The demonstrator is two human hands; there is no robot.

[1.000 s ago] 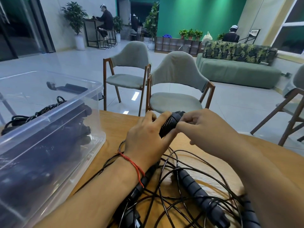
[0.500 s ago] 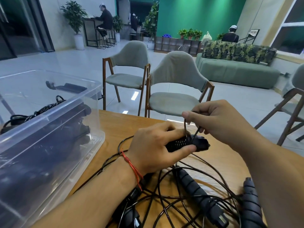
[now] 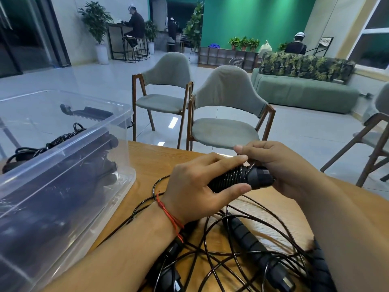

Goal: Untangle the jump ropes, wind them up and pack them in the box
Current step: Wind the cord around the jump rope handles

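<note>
View from the head down onto a wooden table [image 3: 160, 163]. The left hand [image 3: 200, 186] grips a black jump-rope handle [image 3: 260, 179] held just above the table, fingers over the top and thumb underneath. Thin black cord [image 3: 228, 180] is wrapped in tight turns around the handle. The right hand [image 3: 282, 167] is at the handle's far end, fingers curled together and pinching the cord where it meets the wraps, so winding of this rope looks to be under way.

To the left stands a clear plastic box [image 3: 69, 144], open at the top. Dark wound ropes [image 3: 63, 137] already lie inside it, so part of the packing seems done; how many cannot be told.

Below the hands, a loose tangle [image 3: 221, 253] of black cords spreads across the table, with a second handle [image 3: 246, 237] lying in it and more handles at the lower edge. These look unsorted: they remain to be untangled, wound and boxed, and the rope in hand is not yet packed. Beyond the table stand grey chairs [image 3: 225, 131]
</note>
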